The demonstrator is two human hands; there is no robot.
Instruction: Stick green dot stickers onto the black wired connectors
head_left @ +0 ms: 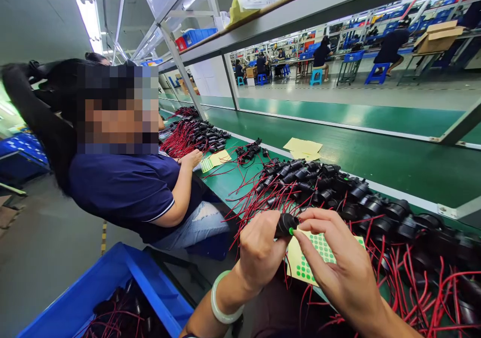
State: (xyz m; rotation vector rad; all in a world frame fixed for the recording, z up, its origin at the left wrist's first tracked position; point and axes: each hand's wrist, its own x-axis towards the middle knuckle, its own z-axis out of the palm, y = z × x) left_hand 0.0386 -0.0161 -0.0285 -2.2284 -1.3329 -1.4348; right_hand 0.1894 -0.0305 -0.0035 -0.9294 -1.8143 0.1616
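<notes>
My left hand [260,252], with a pale bangle [220,300] on its wrist, is wrapped round a black cylindrical part [283,225]. A small round green sticker [291,231] shows at the part's end, at the thumb tip of my right hand [334,260]. The right thumb and fingers pinch about that end; whether the sticker is stuck down, I cannot tell. Below and behind the hands lies a yellow sheet of green dot stickers [306,274], partly hidden by the right hand. Similar black parts with red wires form a long pile [300,175] just beyond the hands.
A blue bin [150,273] holding more wired parts stands at lower left. On the left a co-worker [124,187] sits at the same green bench, near another sticker sheet [218,158]. Yellow papers [303,147] lie beyond the pile. A metal frame [184,69] rises over the bench.
</notes>
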